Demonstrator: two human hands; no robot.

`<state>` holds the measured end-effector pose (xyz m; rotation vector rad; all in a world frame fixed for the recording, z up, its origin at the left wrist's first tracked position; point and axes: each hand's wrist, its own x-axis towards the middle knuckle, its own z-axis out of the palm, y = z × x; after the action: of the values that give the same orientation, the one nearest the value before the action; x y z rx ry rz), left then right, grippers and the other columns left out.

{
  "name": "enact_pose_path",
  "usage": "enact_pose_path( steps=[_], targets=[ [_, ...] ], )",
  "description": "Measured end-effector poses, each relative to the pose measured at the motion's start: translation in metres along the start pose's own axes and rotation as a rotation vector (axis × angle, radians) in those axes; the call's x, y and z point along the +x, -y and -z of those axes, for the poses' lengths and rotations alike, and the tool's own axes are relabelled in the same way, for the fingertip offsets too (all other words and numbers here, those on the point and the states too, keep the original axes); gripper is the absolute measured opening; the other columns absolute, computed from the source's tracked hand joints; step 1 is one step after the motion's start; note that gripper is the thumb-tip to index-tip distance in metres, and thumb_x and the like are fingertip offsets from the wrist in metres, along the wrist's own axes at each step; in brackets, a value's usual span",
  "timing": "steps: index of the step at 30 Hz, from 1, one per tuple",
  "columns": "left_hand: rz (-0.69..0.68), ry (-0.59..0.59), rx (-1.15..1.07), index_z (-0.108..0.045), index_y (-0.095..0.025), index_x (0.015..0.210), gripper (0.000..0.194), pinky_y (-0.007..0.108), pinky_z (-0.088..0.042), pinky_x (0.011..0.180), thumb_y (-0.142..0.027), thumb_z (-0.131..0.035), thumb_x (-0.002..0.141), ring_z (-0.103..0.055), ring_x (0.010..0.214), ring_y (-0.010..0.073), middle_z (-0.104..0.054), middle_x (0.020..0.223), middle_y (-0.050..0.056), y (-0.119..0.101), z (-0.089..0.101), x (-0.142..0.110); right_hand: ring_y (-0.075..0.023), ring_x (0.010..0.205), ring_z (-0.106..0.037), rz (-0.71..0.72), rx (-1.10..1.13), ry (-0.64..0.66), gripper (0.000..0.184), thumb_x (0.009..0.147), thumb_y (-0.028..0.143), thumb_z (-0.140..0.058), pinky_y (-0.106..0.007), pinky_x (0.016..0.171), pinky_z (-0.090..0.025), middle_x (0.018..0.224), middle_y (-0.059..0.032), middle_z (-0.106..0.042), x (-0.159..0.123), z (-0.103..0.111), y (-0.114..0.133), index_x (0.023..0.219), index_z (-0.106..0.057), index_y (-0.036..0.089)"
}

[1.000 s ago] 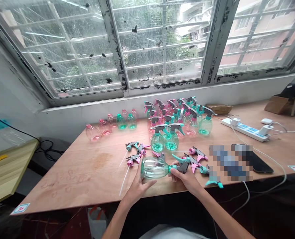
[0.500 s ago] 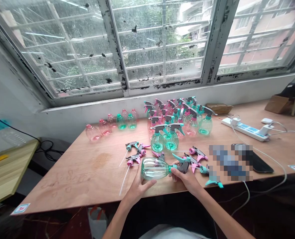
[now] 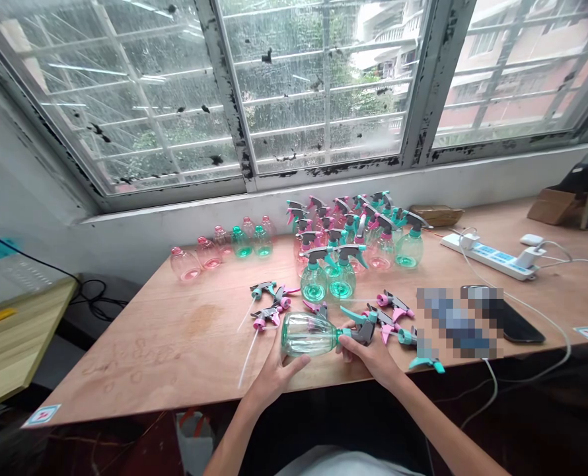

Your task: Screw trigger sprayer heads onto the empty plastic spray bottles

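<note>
A clear green spray bottle [image 3: 308, 334] lies sideways in the air over the table's front part, its base to the left. My left hand [image 3: 280, 367] is closed round the base end from below, thumb along the near side. At the neck, my right hand [image 3: 366, 350] grips the collar of a grey and teal spray head [image 3: 366, 327], whose trigger points up and left. Some right fingers are hidden behind it. Just beyond the bottle, pink and grey spray heads [image 3: 269, 317] lie loose, with thin white dip tubes. More loose spray heads [image 3: 396, 306] lie right of my right hand.
Pink and green bottles without heads [image 3: 209, 253] stand at the back left. Assembled spray bottles [image 3: 341, 281] crowd the back middle. To the right are a white power strip [image 3: 492, 256], cables, a black phone [image 3: 522, 324] and a blurred-out object. The wooden table's [image 3: 140, 357] front edge runs below my hands.
The spray head's trigger has turned slightly at the bottle neck. Both hands keep their hold in nearly the same place, and the things on the table have not moved.
</note>
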<state>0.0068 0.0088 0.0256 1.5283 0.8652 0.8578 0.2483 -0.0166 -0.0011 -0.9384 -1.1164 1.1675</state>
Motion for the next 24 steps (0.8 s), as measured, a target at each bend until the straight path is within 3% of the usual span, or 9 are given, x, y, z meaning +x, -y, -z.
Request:
enact_pose_path(
  steps=[6, 11, 19, 24],
  targets=[
    [-0.025, -0.017, 0.032, -0.001, -0.033, 0.165, 0.109, 0.05, -0.024, 0.128, -0.039, -0.078, 0.087, -0.026, 0.156, 0.0357, -0.019, 0.173, 0.007, 0.005, -0.0004, 0.0019, -0.014, 0.05, -0.058, 0.006, 0.004, -0.015, 0.026, 0.089, 0.043, -0.078, -0.027, 0.053, -0.048, 0.063, 0.0026, -0.072, 0.0, 0.0008, -0.004, 0.092, -0.063, 0.022],
    [-0.048, -0.036, 0.048, 0.002, -0.038, 0.164, 0.115, 0.048, -0.022, 0.129, -0.037, -0.081, 0.084, -0.019, 0.158, 0.0351, -0.008, 0.175, 0.004, 0.0017, -0.0019, 0.001, -0.0145, 0.05, -0.058, 0.011, -0.001, 0.0, 0.026, 0.089, 0.042, -0.078, -0.028, 0.054, -0.047, 0.06, 0.0029, -0.069, 0.0003, 0.0015, -0.0032, 0.084, -0.063, 0.022],
    [-0.018, -0.022, 0.039, -0.005, -0.031, 0.165, 0.108, 0.051, -0.03, 0.126, -0.039, -0.079, 0.087, -0.037, 0.151, 0.0368, -0.032, 0.168, 0.011, 0.0018, 0.0003, 0.0014, -0.0143, 0.05, -0.056, 0.015, -0.016, 0.009, 0.026, 0.088, 0.04, -0.079, -0.028, 0.055, -0.045, 0.059, 0.002, -0.069, 0.0003, 0.0017, -0.0013, 0.079, -0.065, 0.021],
    [-0.059, -0.036, 0.022, -0.001, -0.04, 0.163, 0.112, 0.047, -0.025, 0.128, -0.032, -0.081, 0.085, -0.023, 0.158, 0.0325, -0.007, 0.175, 0.002, 0.0012, -0.0026, 0.0029, -0.0149, 0.051, -0.057, 0.007, -0.003, 0.006, 0.026, 0.088, 0.043, -0.078, -0.029, 0.054, -0.047, 0.064, 0.0003, -0.072, 0.0001, 0.0014, -0.0028, 0.085, -0.065, 0.021]
  ],
)
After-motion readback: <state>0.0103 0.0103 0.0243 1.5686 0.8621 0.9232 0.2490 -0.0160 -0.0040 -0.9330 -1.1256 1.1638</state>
